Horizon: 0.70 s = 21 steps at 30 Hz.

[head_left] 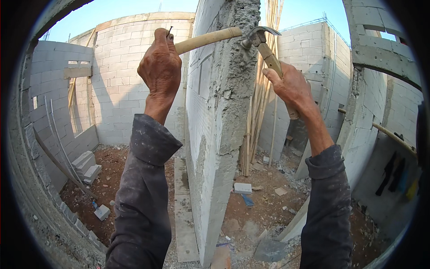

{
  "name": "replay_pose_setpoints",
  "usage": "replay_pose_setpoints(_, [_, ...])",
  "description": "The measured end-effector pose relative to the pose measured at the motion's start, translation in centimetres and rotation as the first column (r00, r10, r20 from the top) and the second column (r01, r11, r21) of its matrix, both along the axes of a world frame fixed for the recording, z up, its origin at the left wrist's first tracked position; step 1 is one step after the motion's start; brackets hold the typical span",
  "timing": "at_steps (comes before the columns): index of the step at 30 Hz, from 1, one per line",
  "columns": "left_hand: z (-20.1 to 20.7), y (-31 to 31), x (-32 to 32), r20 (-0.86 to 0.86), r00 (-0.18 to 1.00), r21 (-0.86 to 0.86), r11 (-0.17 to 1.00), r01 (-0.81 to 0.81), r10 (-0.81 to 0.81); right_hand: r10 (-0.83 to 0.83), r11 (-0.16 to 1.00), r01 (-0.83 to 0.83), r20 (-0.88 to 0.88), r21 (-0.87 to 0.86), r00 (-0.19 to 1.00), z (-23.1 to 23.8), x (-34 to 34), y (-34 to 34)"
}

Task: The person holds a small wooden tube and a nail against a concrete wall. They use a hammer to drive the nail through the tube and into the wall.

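My left hand [160,67] is closed round one end of a short round wooden stick [208,39], which points right across the top of a wall. A dark nail [169,30] sticks up at the fingertips of that same hand. My right hand [291,87] grips a claw hammer [271,59] by its wooden handle, its metal head up beside the rough concrete end of the wall [235,58]. A small gap shows between the stick's far end and the hammer head. Whether the head touches the concrete, I cannot tell.
Bamboo poles [255,130] lean upright behind the wall end. Pale blocks [85,166] are stacked at left, and one block [242,188] lies on the rubble-strewn dirt floor. A horizontal pole [394,138] and hanging clothes [390,175] are at right.
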<state>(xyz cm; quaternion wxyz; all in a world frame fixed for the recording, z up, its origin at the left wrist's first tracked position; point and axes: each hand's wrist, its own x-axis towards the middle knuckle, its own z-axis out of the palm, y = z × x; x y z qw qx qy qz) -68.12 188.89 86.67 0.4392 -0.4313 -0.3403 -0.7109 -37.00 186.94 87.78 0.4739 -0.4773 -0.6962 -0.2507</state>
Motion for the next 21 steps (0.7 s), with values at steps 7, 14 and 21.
replay_pose_setpoints(7, [2.1, 0.3, 0.0, -0.064, 0.993, 0.094, 0.991, -0.094, 0.101, 0.029, 0.998, -0.029, -0.002, -0.063, 1.000, -1.3, 0.9, 0.3])
replay_pose_setpoints(14, [1.5, -0.6, 0.1, -0.030, 0.999, 0.033, 0.999, -0.016, 0.017, 0.354, 0.935, -0.351, -0.246, 0.059, 0.902, -0.8, 1.8, -0.6])
replay_pose_setpoints(21, [1.1, -1.2, -1.0, -0.007, 0.999, 0.043, 0.998, -0.042, 0.042, 0.147, 0.981, -0.159, -0.112, -0.109, 0.983, 0.4, -0.2, -1.6])
